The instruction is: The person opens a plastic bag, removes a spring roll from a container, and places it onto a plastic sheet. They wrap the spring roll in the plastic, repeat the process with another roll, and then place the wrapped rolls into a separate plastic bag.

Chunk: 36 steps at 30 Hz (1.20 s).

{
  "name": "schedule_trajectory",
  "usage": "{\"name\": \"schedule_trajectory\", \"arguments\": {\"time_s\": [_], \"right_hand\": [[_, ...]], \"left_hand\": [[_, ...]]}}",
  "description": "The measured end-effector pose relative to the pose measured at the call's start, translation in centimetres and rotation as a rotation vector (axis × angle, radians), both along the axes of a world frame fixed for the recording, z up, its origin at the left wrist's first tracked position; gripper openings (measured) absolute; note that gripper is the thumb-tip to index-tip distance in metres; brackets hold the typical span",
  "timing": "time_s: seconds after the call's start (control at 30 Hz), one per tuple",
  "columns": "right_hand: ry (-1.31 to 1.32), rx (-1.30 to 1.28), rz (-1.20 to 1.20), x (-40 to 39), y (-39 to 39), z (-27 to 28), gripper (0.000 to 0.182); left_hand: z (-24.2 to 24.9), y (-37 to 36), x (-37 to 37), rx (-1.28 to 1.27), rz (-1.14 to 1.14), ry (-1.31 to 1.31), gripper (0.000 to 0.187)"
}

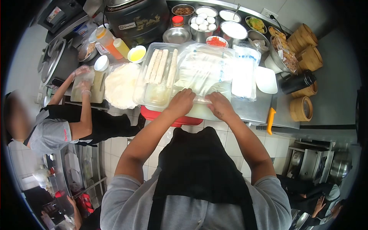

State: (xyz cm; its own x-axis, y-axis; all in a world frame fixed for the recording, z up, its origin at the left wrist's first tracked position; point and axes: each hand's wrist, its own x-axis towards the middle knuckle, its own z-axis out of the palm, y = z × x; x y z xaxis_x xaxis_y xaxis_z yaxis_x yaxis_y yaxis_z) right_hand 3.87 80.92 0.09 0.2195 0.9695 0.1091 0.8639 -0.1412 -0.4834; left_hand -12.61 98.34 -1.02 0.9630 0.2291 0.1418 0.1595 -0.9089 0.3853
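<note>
A wide sheet of clear plastic [205, 65] lies over the board in front of me, with pale streaks showing under it. My left hand [181, 102] has its fingers curled over the sheet's near edge, and my right hand [219, 105] pinches the same edge a short way to the right. Between them the plastic bunches into a narrow fold; what it wraps is hidden. Left of the sheet stands a clear plastic tray [138, 90] holding several long pale rolls [156, 66]. A stack of plastic-wrapped white sheets [244, 73] lies to the right.
Bowls, a pot of eggs [203, 23] and a bowl of red strips [217, 41] line the back. A knife with an orange handle [271, 120] overhangs the front edge. Bamboo steamers [301, 109] stand right. A gloved co-worker [57, 122] works left beside a flat dough round [122, 85].
</note>
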Motion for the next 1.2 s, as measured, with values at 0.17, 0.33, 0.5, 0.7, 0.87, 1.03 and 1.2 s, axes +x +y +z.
{"name": "schedule_trajectory", "arguments": {"time_s": [0.17,0.33,0.5,0.7,0.87,1.03,1.2], "right_hand": [[0.031,-0.024,0.014,0.2,-0.2,0.3,0.031],[0.074,-0.039,-0.004,0.0,-1.1,0.2,0.031],[0.094,-0.055,-0.014,0.0,-1.7,0.3,0.031],[0.069,-0.059,-0.053,0.7,-3.1,0.4,0.03],[0.041,-0.079,-0.074,1.9,-4.6,0.5,0.03],[-0.069,-0.138,-0.025,2.3,-4.8,1.3,0.036],[0.043,0.059,-0.06,1.2,-0.2,6.4,0.04]], "left_hand": [[-0.3,0.4,0.2,-0.035,-0.025,0.037,0.032],[0.1,0.2,-0.4,-0.073,-0.055,0.045,0.028],[0.4,0.0,-0.7,-0.091,-0.038,0.092,0.025],[0.3,0.3,-1.0,-0.055,-0.048,0.094,0.024],[0.3,0.6,-1.0,-0.002,-0.053,0.14,0.025],[0.3,0.7,-0.7,0.043,-0.026,0.222,0.025],[-0.4,0.5,-0.7,0.061,0.006,0.207,0.022]]}}
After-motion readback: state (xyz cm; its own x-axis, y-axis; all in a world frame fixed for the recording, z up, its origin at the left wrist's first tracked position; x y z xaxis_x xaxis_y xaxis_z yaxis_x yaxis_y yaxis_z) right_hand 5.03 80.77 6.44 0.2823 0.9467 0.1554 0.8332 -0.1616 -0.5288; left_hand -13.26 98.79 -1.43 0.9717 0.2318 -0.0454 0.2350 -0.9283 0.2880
